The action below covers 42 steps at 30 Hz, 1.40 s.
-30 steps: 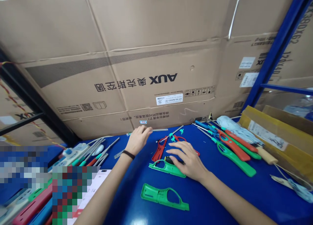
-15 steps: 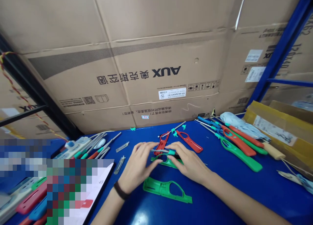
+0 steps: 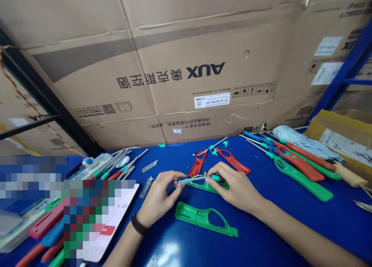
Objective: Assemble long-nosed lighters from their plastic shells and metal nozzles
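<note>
Left of my hands, two clear plastic pieces (image 3: pixel 149 166) lie on the bench (image 3: pixel 157 243). Now my left hand (image 3: pixel 158 197), thumb and fingertips pinching the tip of a thin metal rod (image 3: pixel 192 179), held mid-bench over one green shell half (image 3: pixel 204 187). Another green half (image 3: pixel 188 216) sits nearer the front edge. My right hand (image 3: pixel 236 186) grips the rod's teal-collared end. Careful: a slack left pinch could drop that tip; uneven pulling could twist it sideways.
</note>
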{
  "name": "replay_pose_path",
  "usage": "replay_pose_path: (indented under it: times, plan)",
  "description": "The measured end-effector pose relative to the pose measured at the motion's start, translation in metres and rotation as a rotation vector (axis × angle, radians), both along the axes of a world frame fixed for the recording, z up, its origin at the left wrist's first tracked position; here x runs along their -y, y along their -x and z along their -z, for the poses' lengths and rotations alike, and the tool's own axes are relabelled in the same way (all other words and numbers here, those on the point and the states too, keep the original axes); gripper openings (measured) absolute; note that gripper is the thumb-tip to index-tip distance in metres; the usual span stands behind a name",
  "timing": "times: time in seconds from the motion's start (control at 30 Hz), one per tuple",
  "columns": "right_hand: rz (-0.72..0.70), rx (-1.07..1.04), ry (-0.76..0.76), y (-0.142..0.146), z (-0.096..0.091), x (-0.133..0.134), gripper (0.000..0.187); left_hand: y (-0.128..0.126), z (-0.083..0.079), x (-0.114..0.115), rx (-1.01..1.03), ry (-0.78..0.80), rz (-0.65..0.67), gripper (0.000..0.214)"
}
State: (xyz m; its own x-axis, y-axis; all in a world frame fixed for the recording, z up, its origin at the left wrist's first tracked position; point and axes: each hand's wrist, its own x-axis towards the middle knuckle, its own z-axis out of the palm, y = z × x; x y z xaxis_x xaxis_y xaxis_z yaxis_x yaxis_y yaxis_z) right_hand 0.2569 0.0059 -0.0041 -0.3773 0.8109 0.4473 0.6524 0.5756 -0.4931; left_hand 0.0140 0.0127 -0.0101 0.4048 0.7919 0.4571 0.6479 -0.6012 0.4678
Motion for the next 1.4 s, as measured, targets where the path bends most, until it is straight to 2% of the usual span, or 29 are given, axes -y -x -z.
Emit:
replay_pose_path:
  times: [0.17, 0.4, 0.53, 0.63, 0.7, 0.83, 0.97, 1.2, 1.4]
  plan:
    - [0.030, 0.014, -0.017, 0.000, -0.002, 0.001, 0.019, 0.000, -0.007, 0.005, 0.044, -0.001, 0.029, 0.018]
    - [-0.122, 0.050, -0.066, -0.003, -0.007, 0.007, 0.018, 0.002, -0.020, 0.012, 0.035, 0.052, 0.106, 0.021]
    - [-0.158, 0.076, 0.084, -0.005, -0.013, 0.010, 0.014, 0.001, -0.023, 0.015, -0.053, 0.192, 0.171, 0.021]
    - [-0.173, 0.073, 0.189, -0.007, -0.017, 0.011, 0.009, -0.001, -0.020, 0.017, -0.146, 0.295, 0.211, 0.033]
    - [-0.197, 0.076, 0.240, -0.008, -0.017, 0.010, 0.006, -0.001, -0.018, 0.017, -0.201, 0.339, 0.213, 0.040]
    - [-0.216, 0.068, 0.288, -0.008, -0.015, 0.009, 0.009, 0.005, -0.017, 0.013, -0.270, 0.376, 0.174, 0.025]
    - [-0.203, 0.056, 0.281, -0.008, -0.013, 0.009, 0.014, 0.013, -0.019, 0.009, -0.298, 0.356, 0.096, 0.023]
    - [-0.190, 0.026, 0.265, -0.007, -0.010, 0.007, 0.013, 0.013, -0.019, 0.010, -0.288, 0.343, 0.105, 0.024]
    - [-0.146, 0.101, 0.274, -0.011, -0.003, -0.001, 0.012, 0.013, -0.019, 0.010, -0.301, 0.343, 0.104, 0.025]
